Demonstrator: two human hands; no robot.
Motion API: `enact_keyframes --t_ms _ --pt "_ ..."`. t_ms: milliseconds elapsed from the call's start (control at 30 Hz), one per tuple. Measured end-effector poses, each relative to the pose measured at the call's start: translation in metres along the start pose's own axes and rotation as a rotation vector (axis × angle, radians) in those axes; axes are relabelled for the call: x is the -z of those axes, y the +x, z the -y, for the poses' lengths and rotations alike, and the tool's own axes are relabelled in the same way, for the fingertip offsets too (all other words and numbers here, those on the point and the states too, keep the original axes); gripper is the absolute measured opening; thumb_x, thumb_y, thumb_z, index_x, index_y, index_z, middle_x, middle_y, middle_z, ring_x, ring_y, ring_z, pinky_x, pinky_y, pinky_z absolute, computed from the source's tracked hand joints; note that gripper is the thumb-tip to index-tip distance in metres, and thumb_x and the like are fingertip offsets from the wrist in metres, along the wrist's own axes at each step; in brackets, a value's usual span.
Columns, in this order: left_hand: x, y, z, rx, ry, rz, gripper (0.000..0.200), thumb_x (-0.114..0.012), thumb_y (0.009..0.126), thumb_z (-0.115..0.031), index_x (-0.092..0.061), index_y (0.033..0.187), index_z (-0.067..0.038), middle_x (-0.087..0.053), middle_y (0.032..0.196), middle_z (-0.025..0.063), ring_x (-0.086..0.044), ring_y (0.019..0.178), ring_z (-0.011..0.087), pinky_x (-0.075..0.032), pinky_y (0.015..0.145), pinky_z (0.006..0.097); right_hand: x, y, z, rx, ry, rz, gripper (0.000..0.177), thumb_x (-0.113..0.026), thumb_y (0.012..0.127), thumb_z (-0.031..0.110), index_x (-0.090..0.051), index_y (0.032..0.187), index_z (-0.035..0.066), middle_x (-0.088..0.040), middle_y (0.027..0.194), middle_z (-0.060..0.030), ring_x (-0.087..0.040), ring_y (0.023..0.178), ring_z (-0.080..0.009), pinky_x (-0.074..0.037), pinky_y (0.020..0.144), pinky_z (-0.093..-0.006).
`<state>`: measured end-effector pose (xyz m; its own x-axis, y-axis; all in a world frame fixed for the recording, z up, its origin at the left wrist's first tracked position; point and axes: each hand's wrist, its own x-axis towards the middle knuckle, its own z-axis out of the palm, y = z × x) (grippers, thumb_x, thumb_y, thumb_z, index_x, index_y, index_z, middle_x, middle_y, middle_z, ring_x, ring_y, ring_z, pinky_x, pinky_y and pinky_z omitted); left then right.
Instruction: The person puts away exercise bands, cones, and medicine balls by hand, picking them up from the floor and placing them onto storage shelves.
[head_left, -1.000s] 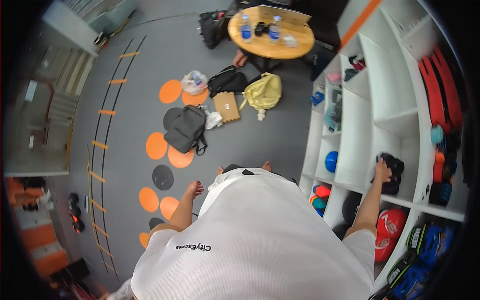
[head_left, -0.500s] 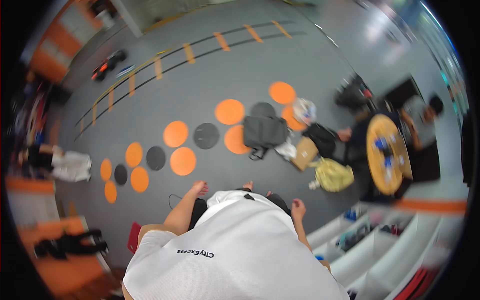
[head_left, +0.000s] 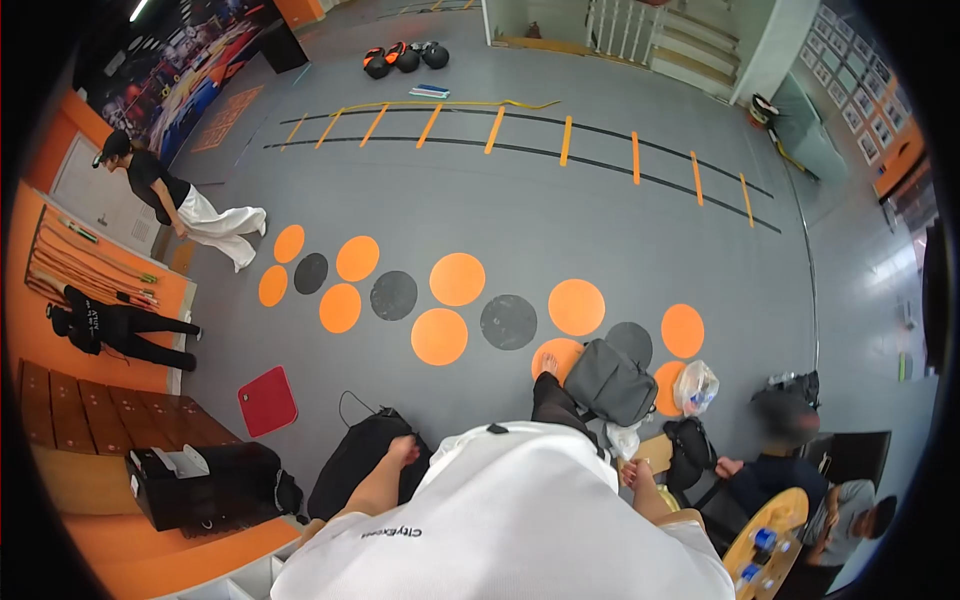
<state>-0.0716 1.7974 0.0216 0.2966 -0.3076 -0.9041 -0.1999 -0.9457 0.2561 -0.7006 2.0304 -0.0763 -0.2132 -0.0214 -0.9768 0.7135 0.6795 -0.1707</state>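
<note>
Over a black bag on the floor at the lower left, my left hand hangs with its fingers loosely curled in and nothing seen in it. My right hand is low on the other side, near a cardboard box and a white plastic bag. Its fingers are bent but slightly apart, with no object visible between them. One bare foot rests on an orange floor circle, beside a dark grey backpack.
Orange circles and black circles cross the floor, with a ladder pattern beyond. A red mat lies left. Two people are at the left. Seated people are near a wooden table at the lower right.
The view has swung left, so the floor markings and bags sit farther right. One foot is now forward on an orange circle, and the black bag has come into view under my left hand.
</note>
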Motion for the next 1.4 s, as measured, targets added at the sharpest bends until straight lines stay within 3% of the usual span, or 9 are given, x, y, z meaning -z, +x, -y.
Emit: enact_keyframes --t_ms 67,167,467,733,933,1000,1067,1200,1400 --pt "0.012 0.048 0.067 0.253 -0.218 -0.029 0.023 -0.05 0.084 -0.022 -0.057 0.096 -0.004 -0.059 0.078 0.011 -0.059 0.067 0.0241 -0.051 0.059 0.0402 -0.042 -0.031 0.054 0.155 0.06 -0.019 0.028 -0.048 0.088 0.026 -0.051 0.111 0.011 -0.063 0.092 -0.0107 -0.063 0.075 -0.0223 -0.048 0.057 -0.0366" --pt "0.004 0.004 0.072 0.361 -0.298 -0.055 0.022 -0.049 0.085 -0.022 -0.058 0.094 -0.004 -0.059 0.077 0.0111 -0.059 0.066 0.0239 -0.051 0.059 0.04 -0.104 -0.047 0.129 0.134 0.031 -0.01 0.025 -0.049 0.087 0.026 -0.054 0.108 0.012 -0.065 0.095 -0.0094 -0.064 0.082 -0.0228 -0.05 0.066 -0.0367" --pt "-0.091 -0.006 -0.094 0.058 -0.475 0.087 0.024 -0.046 0.087 -0.024 -0.059 0.088 -0.004 -0.06 0.075 0.0114 -0.059 0.065 0.0233 -0.05 0.057 0.0392 -0.353 -0.032 0.367 0.311 -0.77 0.187 0.023 -0.05 0.089 0.027 -0.059 0.102 0.01 -0.065 0.079 -0.0039 -0.063 0.063 -0.0175 -0.047 0.048 -0.0322" --pt "-0.033 0.095 -0.237 0.08 -0.433 0.111 0.028 -0.043 0.088 -0.025 -0.06 0.082 -0.004 -0.061 0.073 0.0117 -0.059 0.063 0.0227 -0.05 0.055 0.0386 -0.566 -0.126 0.518 0.66 -0.478 0.33 0.034 -0.047 0.092 0.031 -0.054 0.116 0.008 -0.062 0.105 -0.0095 -0.061 0.096 -0.0209 -0.047 0.082 -0.0363" --pt "0.104 0.207 -0.429 -0.024 -0.5 0.075 0.032 -0.041 0.089 -0.026 -0.061 0.078 -0.004 -0.062 0.072 0.0118 -0.059 0.062 0.0223 -0.049 0.054 0.0381 -0.595 -0.104 0.527 0.35 -0.501 0.17 0.036 -0.043 0.093 0.028 -0.049 0.123 0.008 -0.062 0.107 -0.0109 -0.061 0.096 -0.0212 -0.048 0.082 -0.0367" --pt "0.155 0.226 -0.523 -0.253 -0.458 0.042 0.028 -0.046 0.089 -0.027 -0.06 0.08 -0.005 -0.061 0.069 0.0082 -0.057 0.057 0.0191 -0.046 0.049 0.0349 -0.584 -0.071 0.511 0.216 -0.419 0.099 0.03 -0.048 0.09 0.027 -0.053 0.112 0.008 -0.064 0.094 -0.01 -0.063 0.07 -0.0197 -0.048 0.055 -0.0317" --pt "0.182 0.22 -0.627 -0.272 -0.512 -0.079 0.023 -0.049 0.088 -0.026 -0.058 0.087 -0.006 -0.062 0.079 0.0069 -0.061 0.07 0.018 -0.049 0.061 0.0332 -0.585 -0.067 0.498 0.173 -0.443 0.073 0.028 -0.049 0.089 0.026 -0.054 0.109 0.008 -0.064 0.091 -0.01 -0.062 0.067 -0.0196 -0.047 0.053 -0.032" --pt "0.191 0.194 -0.792 -0.366 -0.482 -0.133 0.019 -0.049 0.088 -0.025 -0.057 0.092 -0.008 -0.062 0.089 0.0066 -0.062 0.085 0.0172 -0.049 0.075 0.0325 -0.627 -0.04 0.525 0.085 -0.621 0.002 0.021 -0.051 0.085 0.024 -0.055 0.097 0.007 -0.061 0.08 -0.0098 -0.055 0.057 -0.0194 -0.041 0.046 -0.0332" --pt "0.14 0.254 -0.871 -0.22 -0.498 0.16 0.021 -0.05 0.087 -0.03 -0.058 0.089 -0.011 -0.062 0.083 0.0049 -0.063 0.082 0.018 -0.049 0.075 0.0342 -0.758 0.013 0.644 0.146 -0.645 -0.047 0.015 -0.053 0.079 0.021 -0.058 0.079 0.006 -0.058 0.064 -0.0095 -0.046 0.041 -0.0192 -0.033 0.034 -0.035"
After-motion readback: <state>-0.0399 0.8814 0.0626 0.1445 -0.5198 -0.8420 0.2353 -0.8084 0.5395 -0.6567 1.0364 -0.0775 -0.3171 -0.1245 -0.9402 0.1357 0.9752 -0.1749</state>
